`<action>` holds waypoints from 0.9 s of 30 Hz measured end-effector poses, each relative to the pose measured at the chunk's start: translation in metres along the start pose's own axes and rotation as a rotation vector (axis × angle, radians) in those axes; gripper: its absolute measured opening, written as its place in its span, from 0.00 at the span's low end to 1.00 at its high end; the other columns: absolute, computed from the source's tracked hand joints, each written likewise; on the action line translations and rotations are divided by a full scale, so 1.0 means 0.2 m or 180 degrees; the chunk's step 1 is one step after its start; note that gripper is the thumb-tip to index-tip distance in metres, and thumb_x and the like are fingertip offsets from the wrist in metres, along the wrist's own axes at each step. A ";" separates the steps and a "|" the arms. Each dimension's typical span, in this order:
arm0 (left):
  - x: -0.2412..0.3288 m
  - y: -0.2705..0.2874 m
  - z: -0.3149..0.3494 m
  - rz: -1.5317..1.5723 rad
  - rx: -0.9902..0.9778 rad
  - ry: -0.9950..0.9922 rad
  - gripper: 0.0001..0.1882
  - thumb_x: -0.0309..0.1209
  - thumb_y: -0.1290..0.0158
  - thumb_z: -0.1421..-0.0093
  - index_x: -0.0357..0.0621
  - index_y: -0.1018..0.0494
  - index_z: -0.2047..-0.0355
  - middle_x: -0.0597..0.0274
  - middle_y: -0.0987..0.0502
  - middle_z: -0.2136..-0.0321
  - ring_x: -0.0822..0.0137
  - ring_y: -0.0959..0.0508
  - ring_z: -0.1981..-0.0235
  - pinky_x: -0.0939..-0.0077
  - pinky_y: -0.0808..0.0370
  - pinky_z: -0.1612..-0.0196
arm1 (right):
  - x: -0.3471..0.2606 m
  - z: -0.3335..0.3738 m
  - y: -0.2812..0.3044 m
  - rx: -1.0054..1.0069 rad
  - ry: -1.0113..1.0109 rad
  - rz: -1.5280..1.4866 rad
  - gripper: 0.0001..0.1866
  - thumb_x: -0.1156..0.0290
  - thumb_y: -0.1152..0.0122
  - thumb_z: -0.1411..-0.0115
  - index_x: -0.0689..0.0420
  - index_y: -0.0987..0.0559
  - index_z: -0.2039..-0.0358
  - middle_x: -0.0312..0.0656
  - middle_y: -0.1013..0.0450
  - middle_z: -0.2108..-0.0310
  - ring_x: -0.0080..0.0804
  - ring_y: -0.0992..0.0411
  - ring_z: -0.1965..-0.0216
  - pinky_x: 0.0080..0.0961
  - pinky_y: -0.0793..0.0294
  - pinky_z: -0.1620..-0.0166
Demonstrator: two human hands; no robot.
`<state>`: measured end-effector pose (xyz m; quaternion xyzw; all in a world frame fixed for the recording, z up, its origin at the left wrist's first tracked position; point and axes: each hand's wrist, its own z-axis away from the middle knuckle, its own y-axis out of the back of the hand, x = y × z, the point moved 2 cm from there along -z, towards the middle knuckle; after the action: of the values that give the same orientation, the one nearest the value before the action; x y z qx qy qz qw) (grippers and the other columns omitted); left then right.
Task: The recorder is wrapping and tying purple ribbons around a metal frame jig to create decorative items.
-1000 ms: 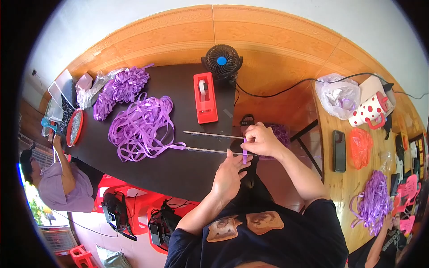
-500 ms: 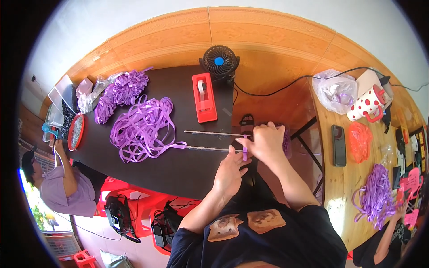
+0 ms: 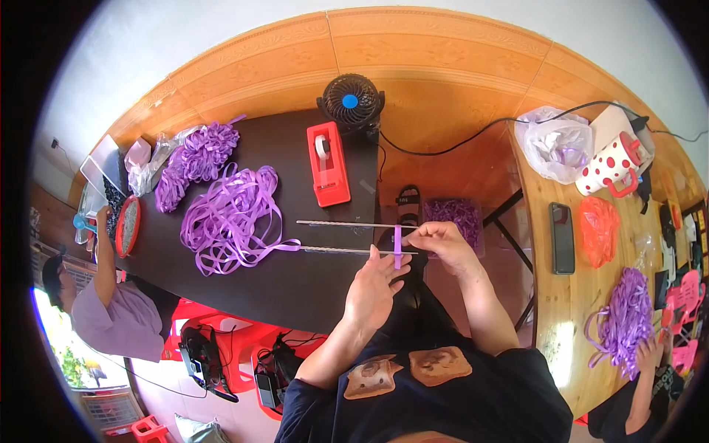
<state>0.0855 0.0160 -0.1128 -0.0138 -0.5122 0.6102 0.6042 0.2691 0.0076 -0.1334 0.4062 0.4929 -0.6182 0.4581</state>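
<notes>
Two thin metal rods, the far one (image 3: 340, 224) and the near one (image 3: 336, 249), stick out side by side past the right edge of the dark table. A purple ribbon band (image 3: 397, 255) crosses both near their right ends. My left hand (image 3: 369, 289) is by the near rod, thumb up and fingers apart, the fingertips reaching the ribbon's lower end. My right hand (image 3: 447, 247) pinches at the ribbon's right side, between the rod ends; its fingertips partly hide the grip. A ribbon strand runs from the near rod to a loose purple heap (image 3: 233, 218).
A red tape dispenser (image 3: 329, 166) and a black fan (image 3: 350, 102) stand at the table's back right. Another purple ribbon bundle (image 3: 199, 159) lies behind the heap. On the wooden table (image 3: 550, 310) are a phone (image 3: 561, 238) and a dotted tumbler (image 3: 609, 166). Co-workers sit at both sides.
My right hand has come down from above the far rod to a pinch beside the ribbon. The left hand has stayed nearly in place. At the right, a co-worker's hand now touches the ribbon pile.
</notes>
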 end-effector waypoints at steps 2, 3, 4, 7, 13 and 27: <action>0.00 0.00 0.00 0.0005 -0.0022 0.0006 0.34 0.57 0.69 0.35 0.38 0.33 0.49 0.56 0.31 0.48 0.63 0.35 0.48 0.67 0.45 0.47 | 0.05 -0.02 0.04 -0.0093 0.0070 0.0001 0.06 0.75 0.39 0.45 0.63 0.20 0.68 0.43 0.22 0.66 0.25 0.26 0.62 0.19 0.30 0.57; 0.00 0.00 0.00 0.0003 -0.0015 0.0005 0.34 0.57 0.69 0.35 0.38 0.33 0.49 0.56 0.31 0.48 0.63 0.35 0.48 0.67 0.45 0.47 | 0.06 -0.03 0.05 -0.0188 0.0139 0.0013 0.05 0.77 0.40 0.46 0.63 0.20 0.69 0.43 0.23 0.66 0.25 0.26 0.63 0.19 0.30 0.57; 0.00 0.00 0.00 0.0006 0.0008 0.0025 0.34 0.57 0.69 0.35 0.38 0.33 0.49 0.55 0.31 0.48 0.62 0.35 0.47 0.68 0.45 0.47 | 0.06 -0.03 0.05 -0.0193 0.0138 0.0009 0.05 0.77 0.40 0.46 0.63 0.20 0.69 0.43 0.23 0.66 0.25 0.26 0.63 0.19 0.30 0.57; 0.01 -0.01 0.01 0.0029 0.0021 0.0043 0.34 0.56 0.70 0.34 0.37 0.34 0.48 0.55 0.31 0.48 0.62 0.35 0.47 0.68 0.45 0.47 | 0.08 -0.06 0.04 -0.0262 0.0097 -0.0174 0.03 0.78 0.40 0.46 0.63 0.21 0.70 0.41 0.23 0.66 0.23 0.26 0.63 0.18 0.30 0.58; 0.01 -0.01 0.01 0.0064 0.0039 0.0036 0.34 0.55 0.70 0.34 0.36 0.35 0.47 0.54 0.32 0.47 0.62 0.35 0.47 0.68 0.44 0.47 | 0.13 -0.15 0.00 -0.0426 -0.0142 -0.0007 0.05 0.80 0.42 0.47 0.63 0.21 0.69 0.39 0.24 0.68 0.23 0.28 0.64 0.20 0.30 0.58; 0.00 0.00 0.00 0.0099 -0.0100 -0.0021 0.34 0.56 0.68 0.35 0.37 0.35 0.46 0.56 0.32 0.47 0.65 0.35 0.47 0.70 0.44 0.47 | 0.09 -0.25 -0.11 -0.1049 -0.0210 -0.0371 0.08 0.81 0.43 0.47 0.64 0.21 0.65 0.42 0.24 0.69 0.26 0.27 0.63 0.20 0.29 0.59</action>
<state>0.0843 0.0160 -0.1129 -0.0292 -0.5234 0.6115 0.5927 0.2460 0.0554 -0.1536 0.2758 0.5950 -0.5676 0.4978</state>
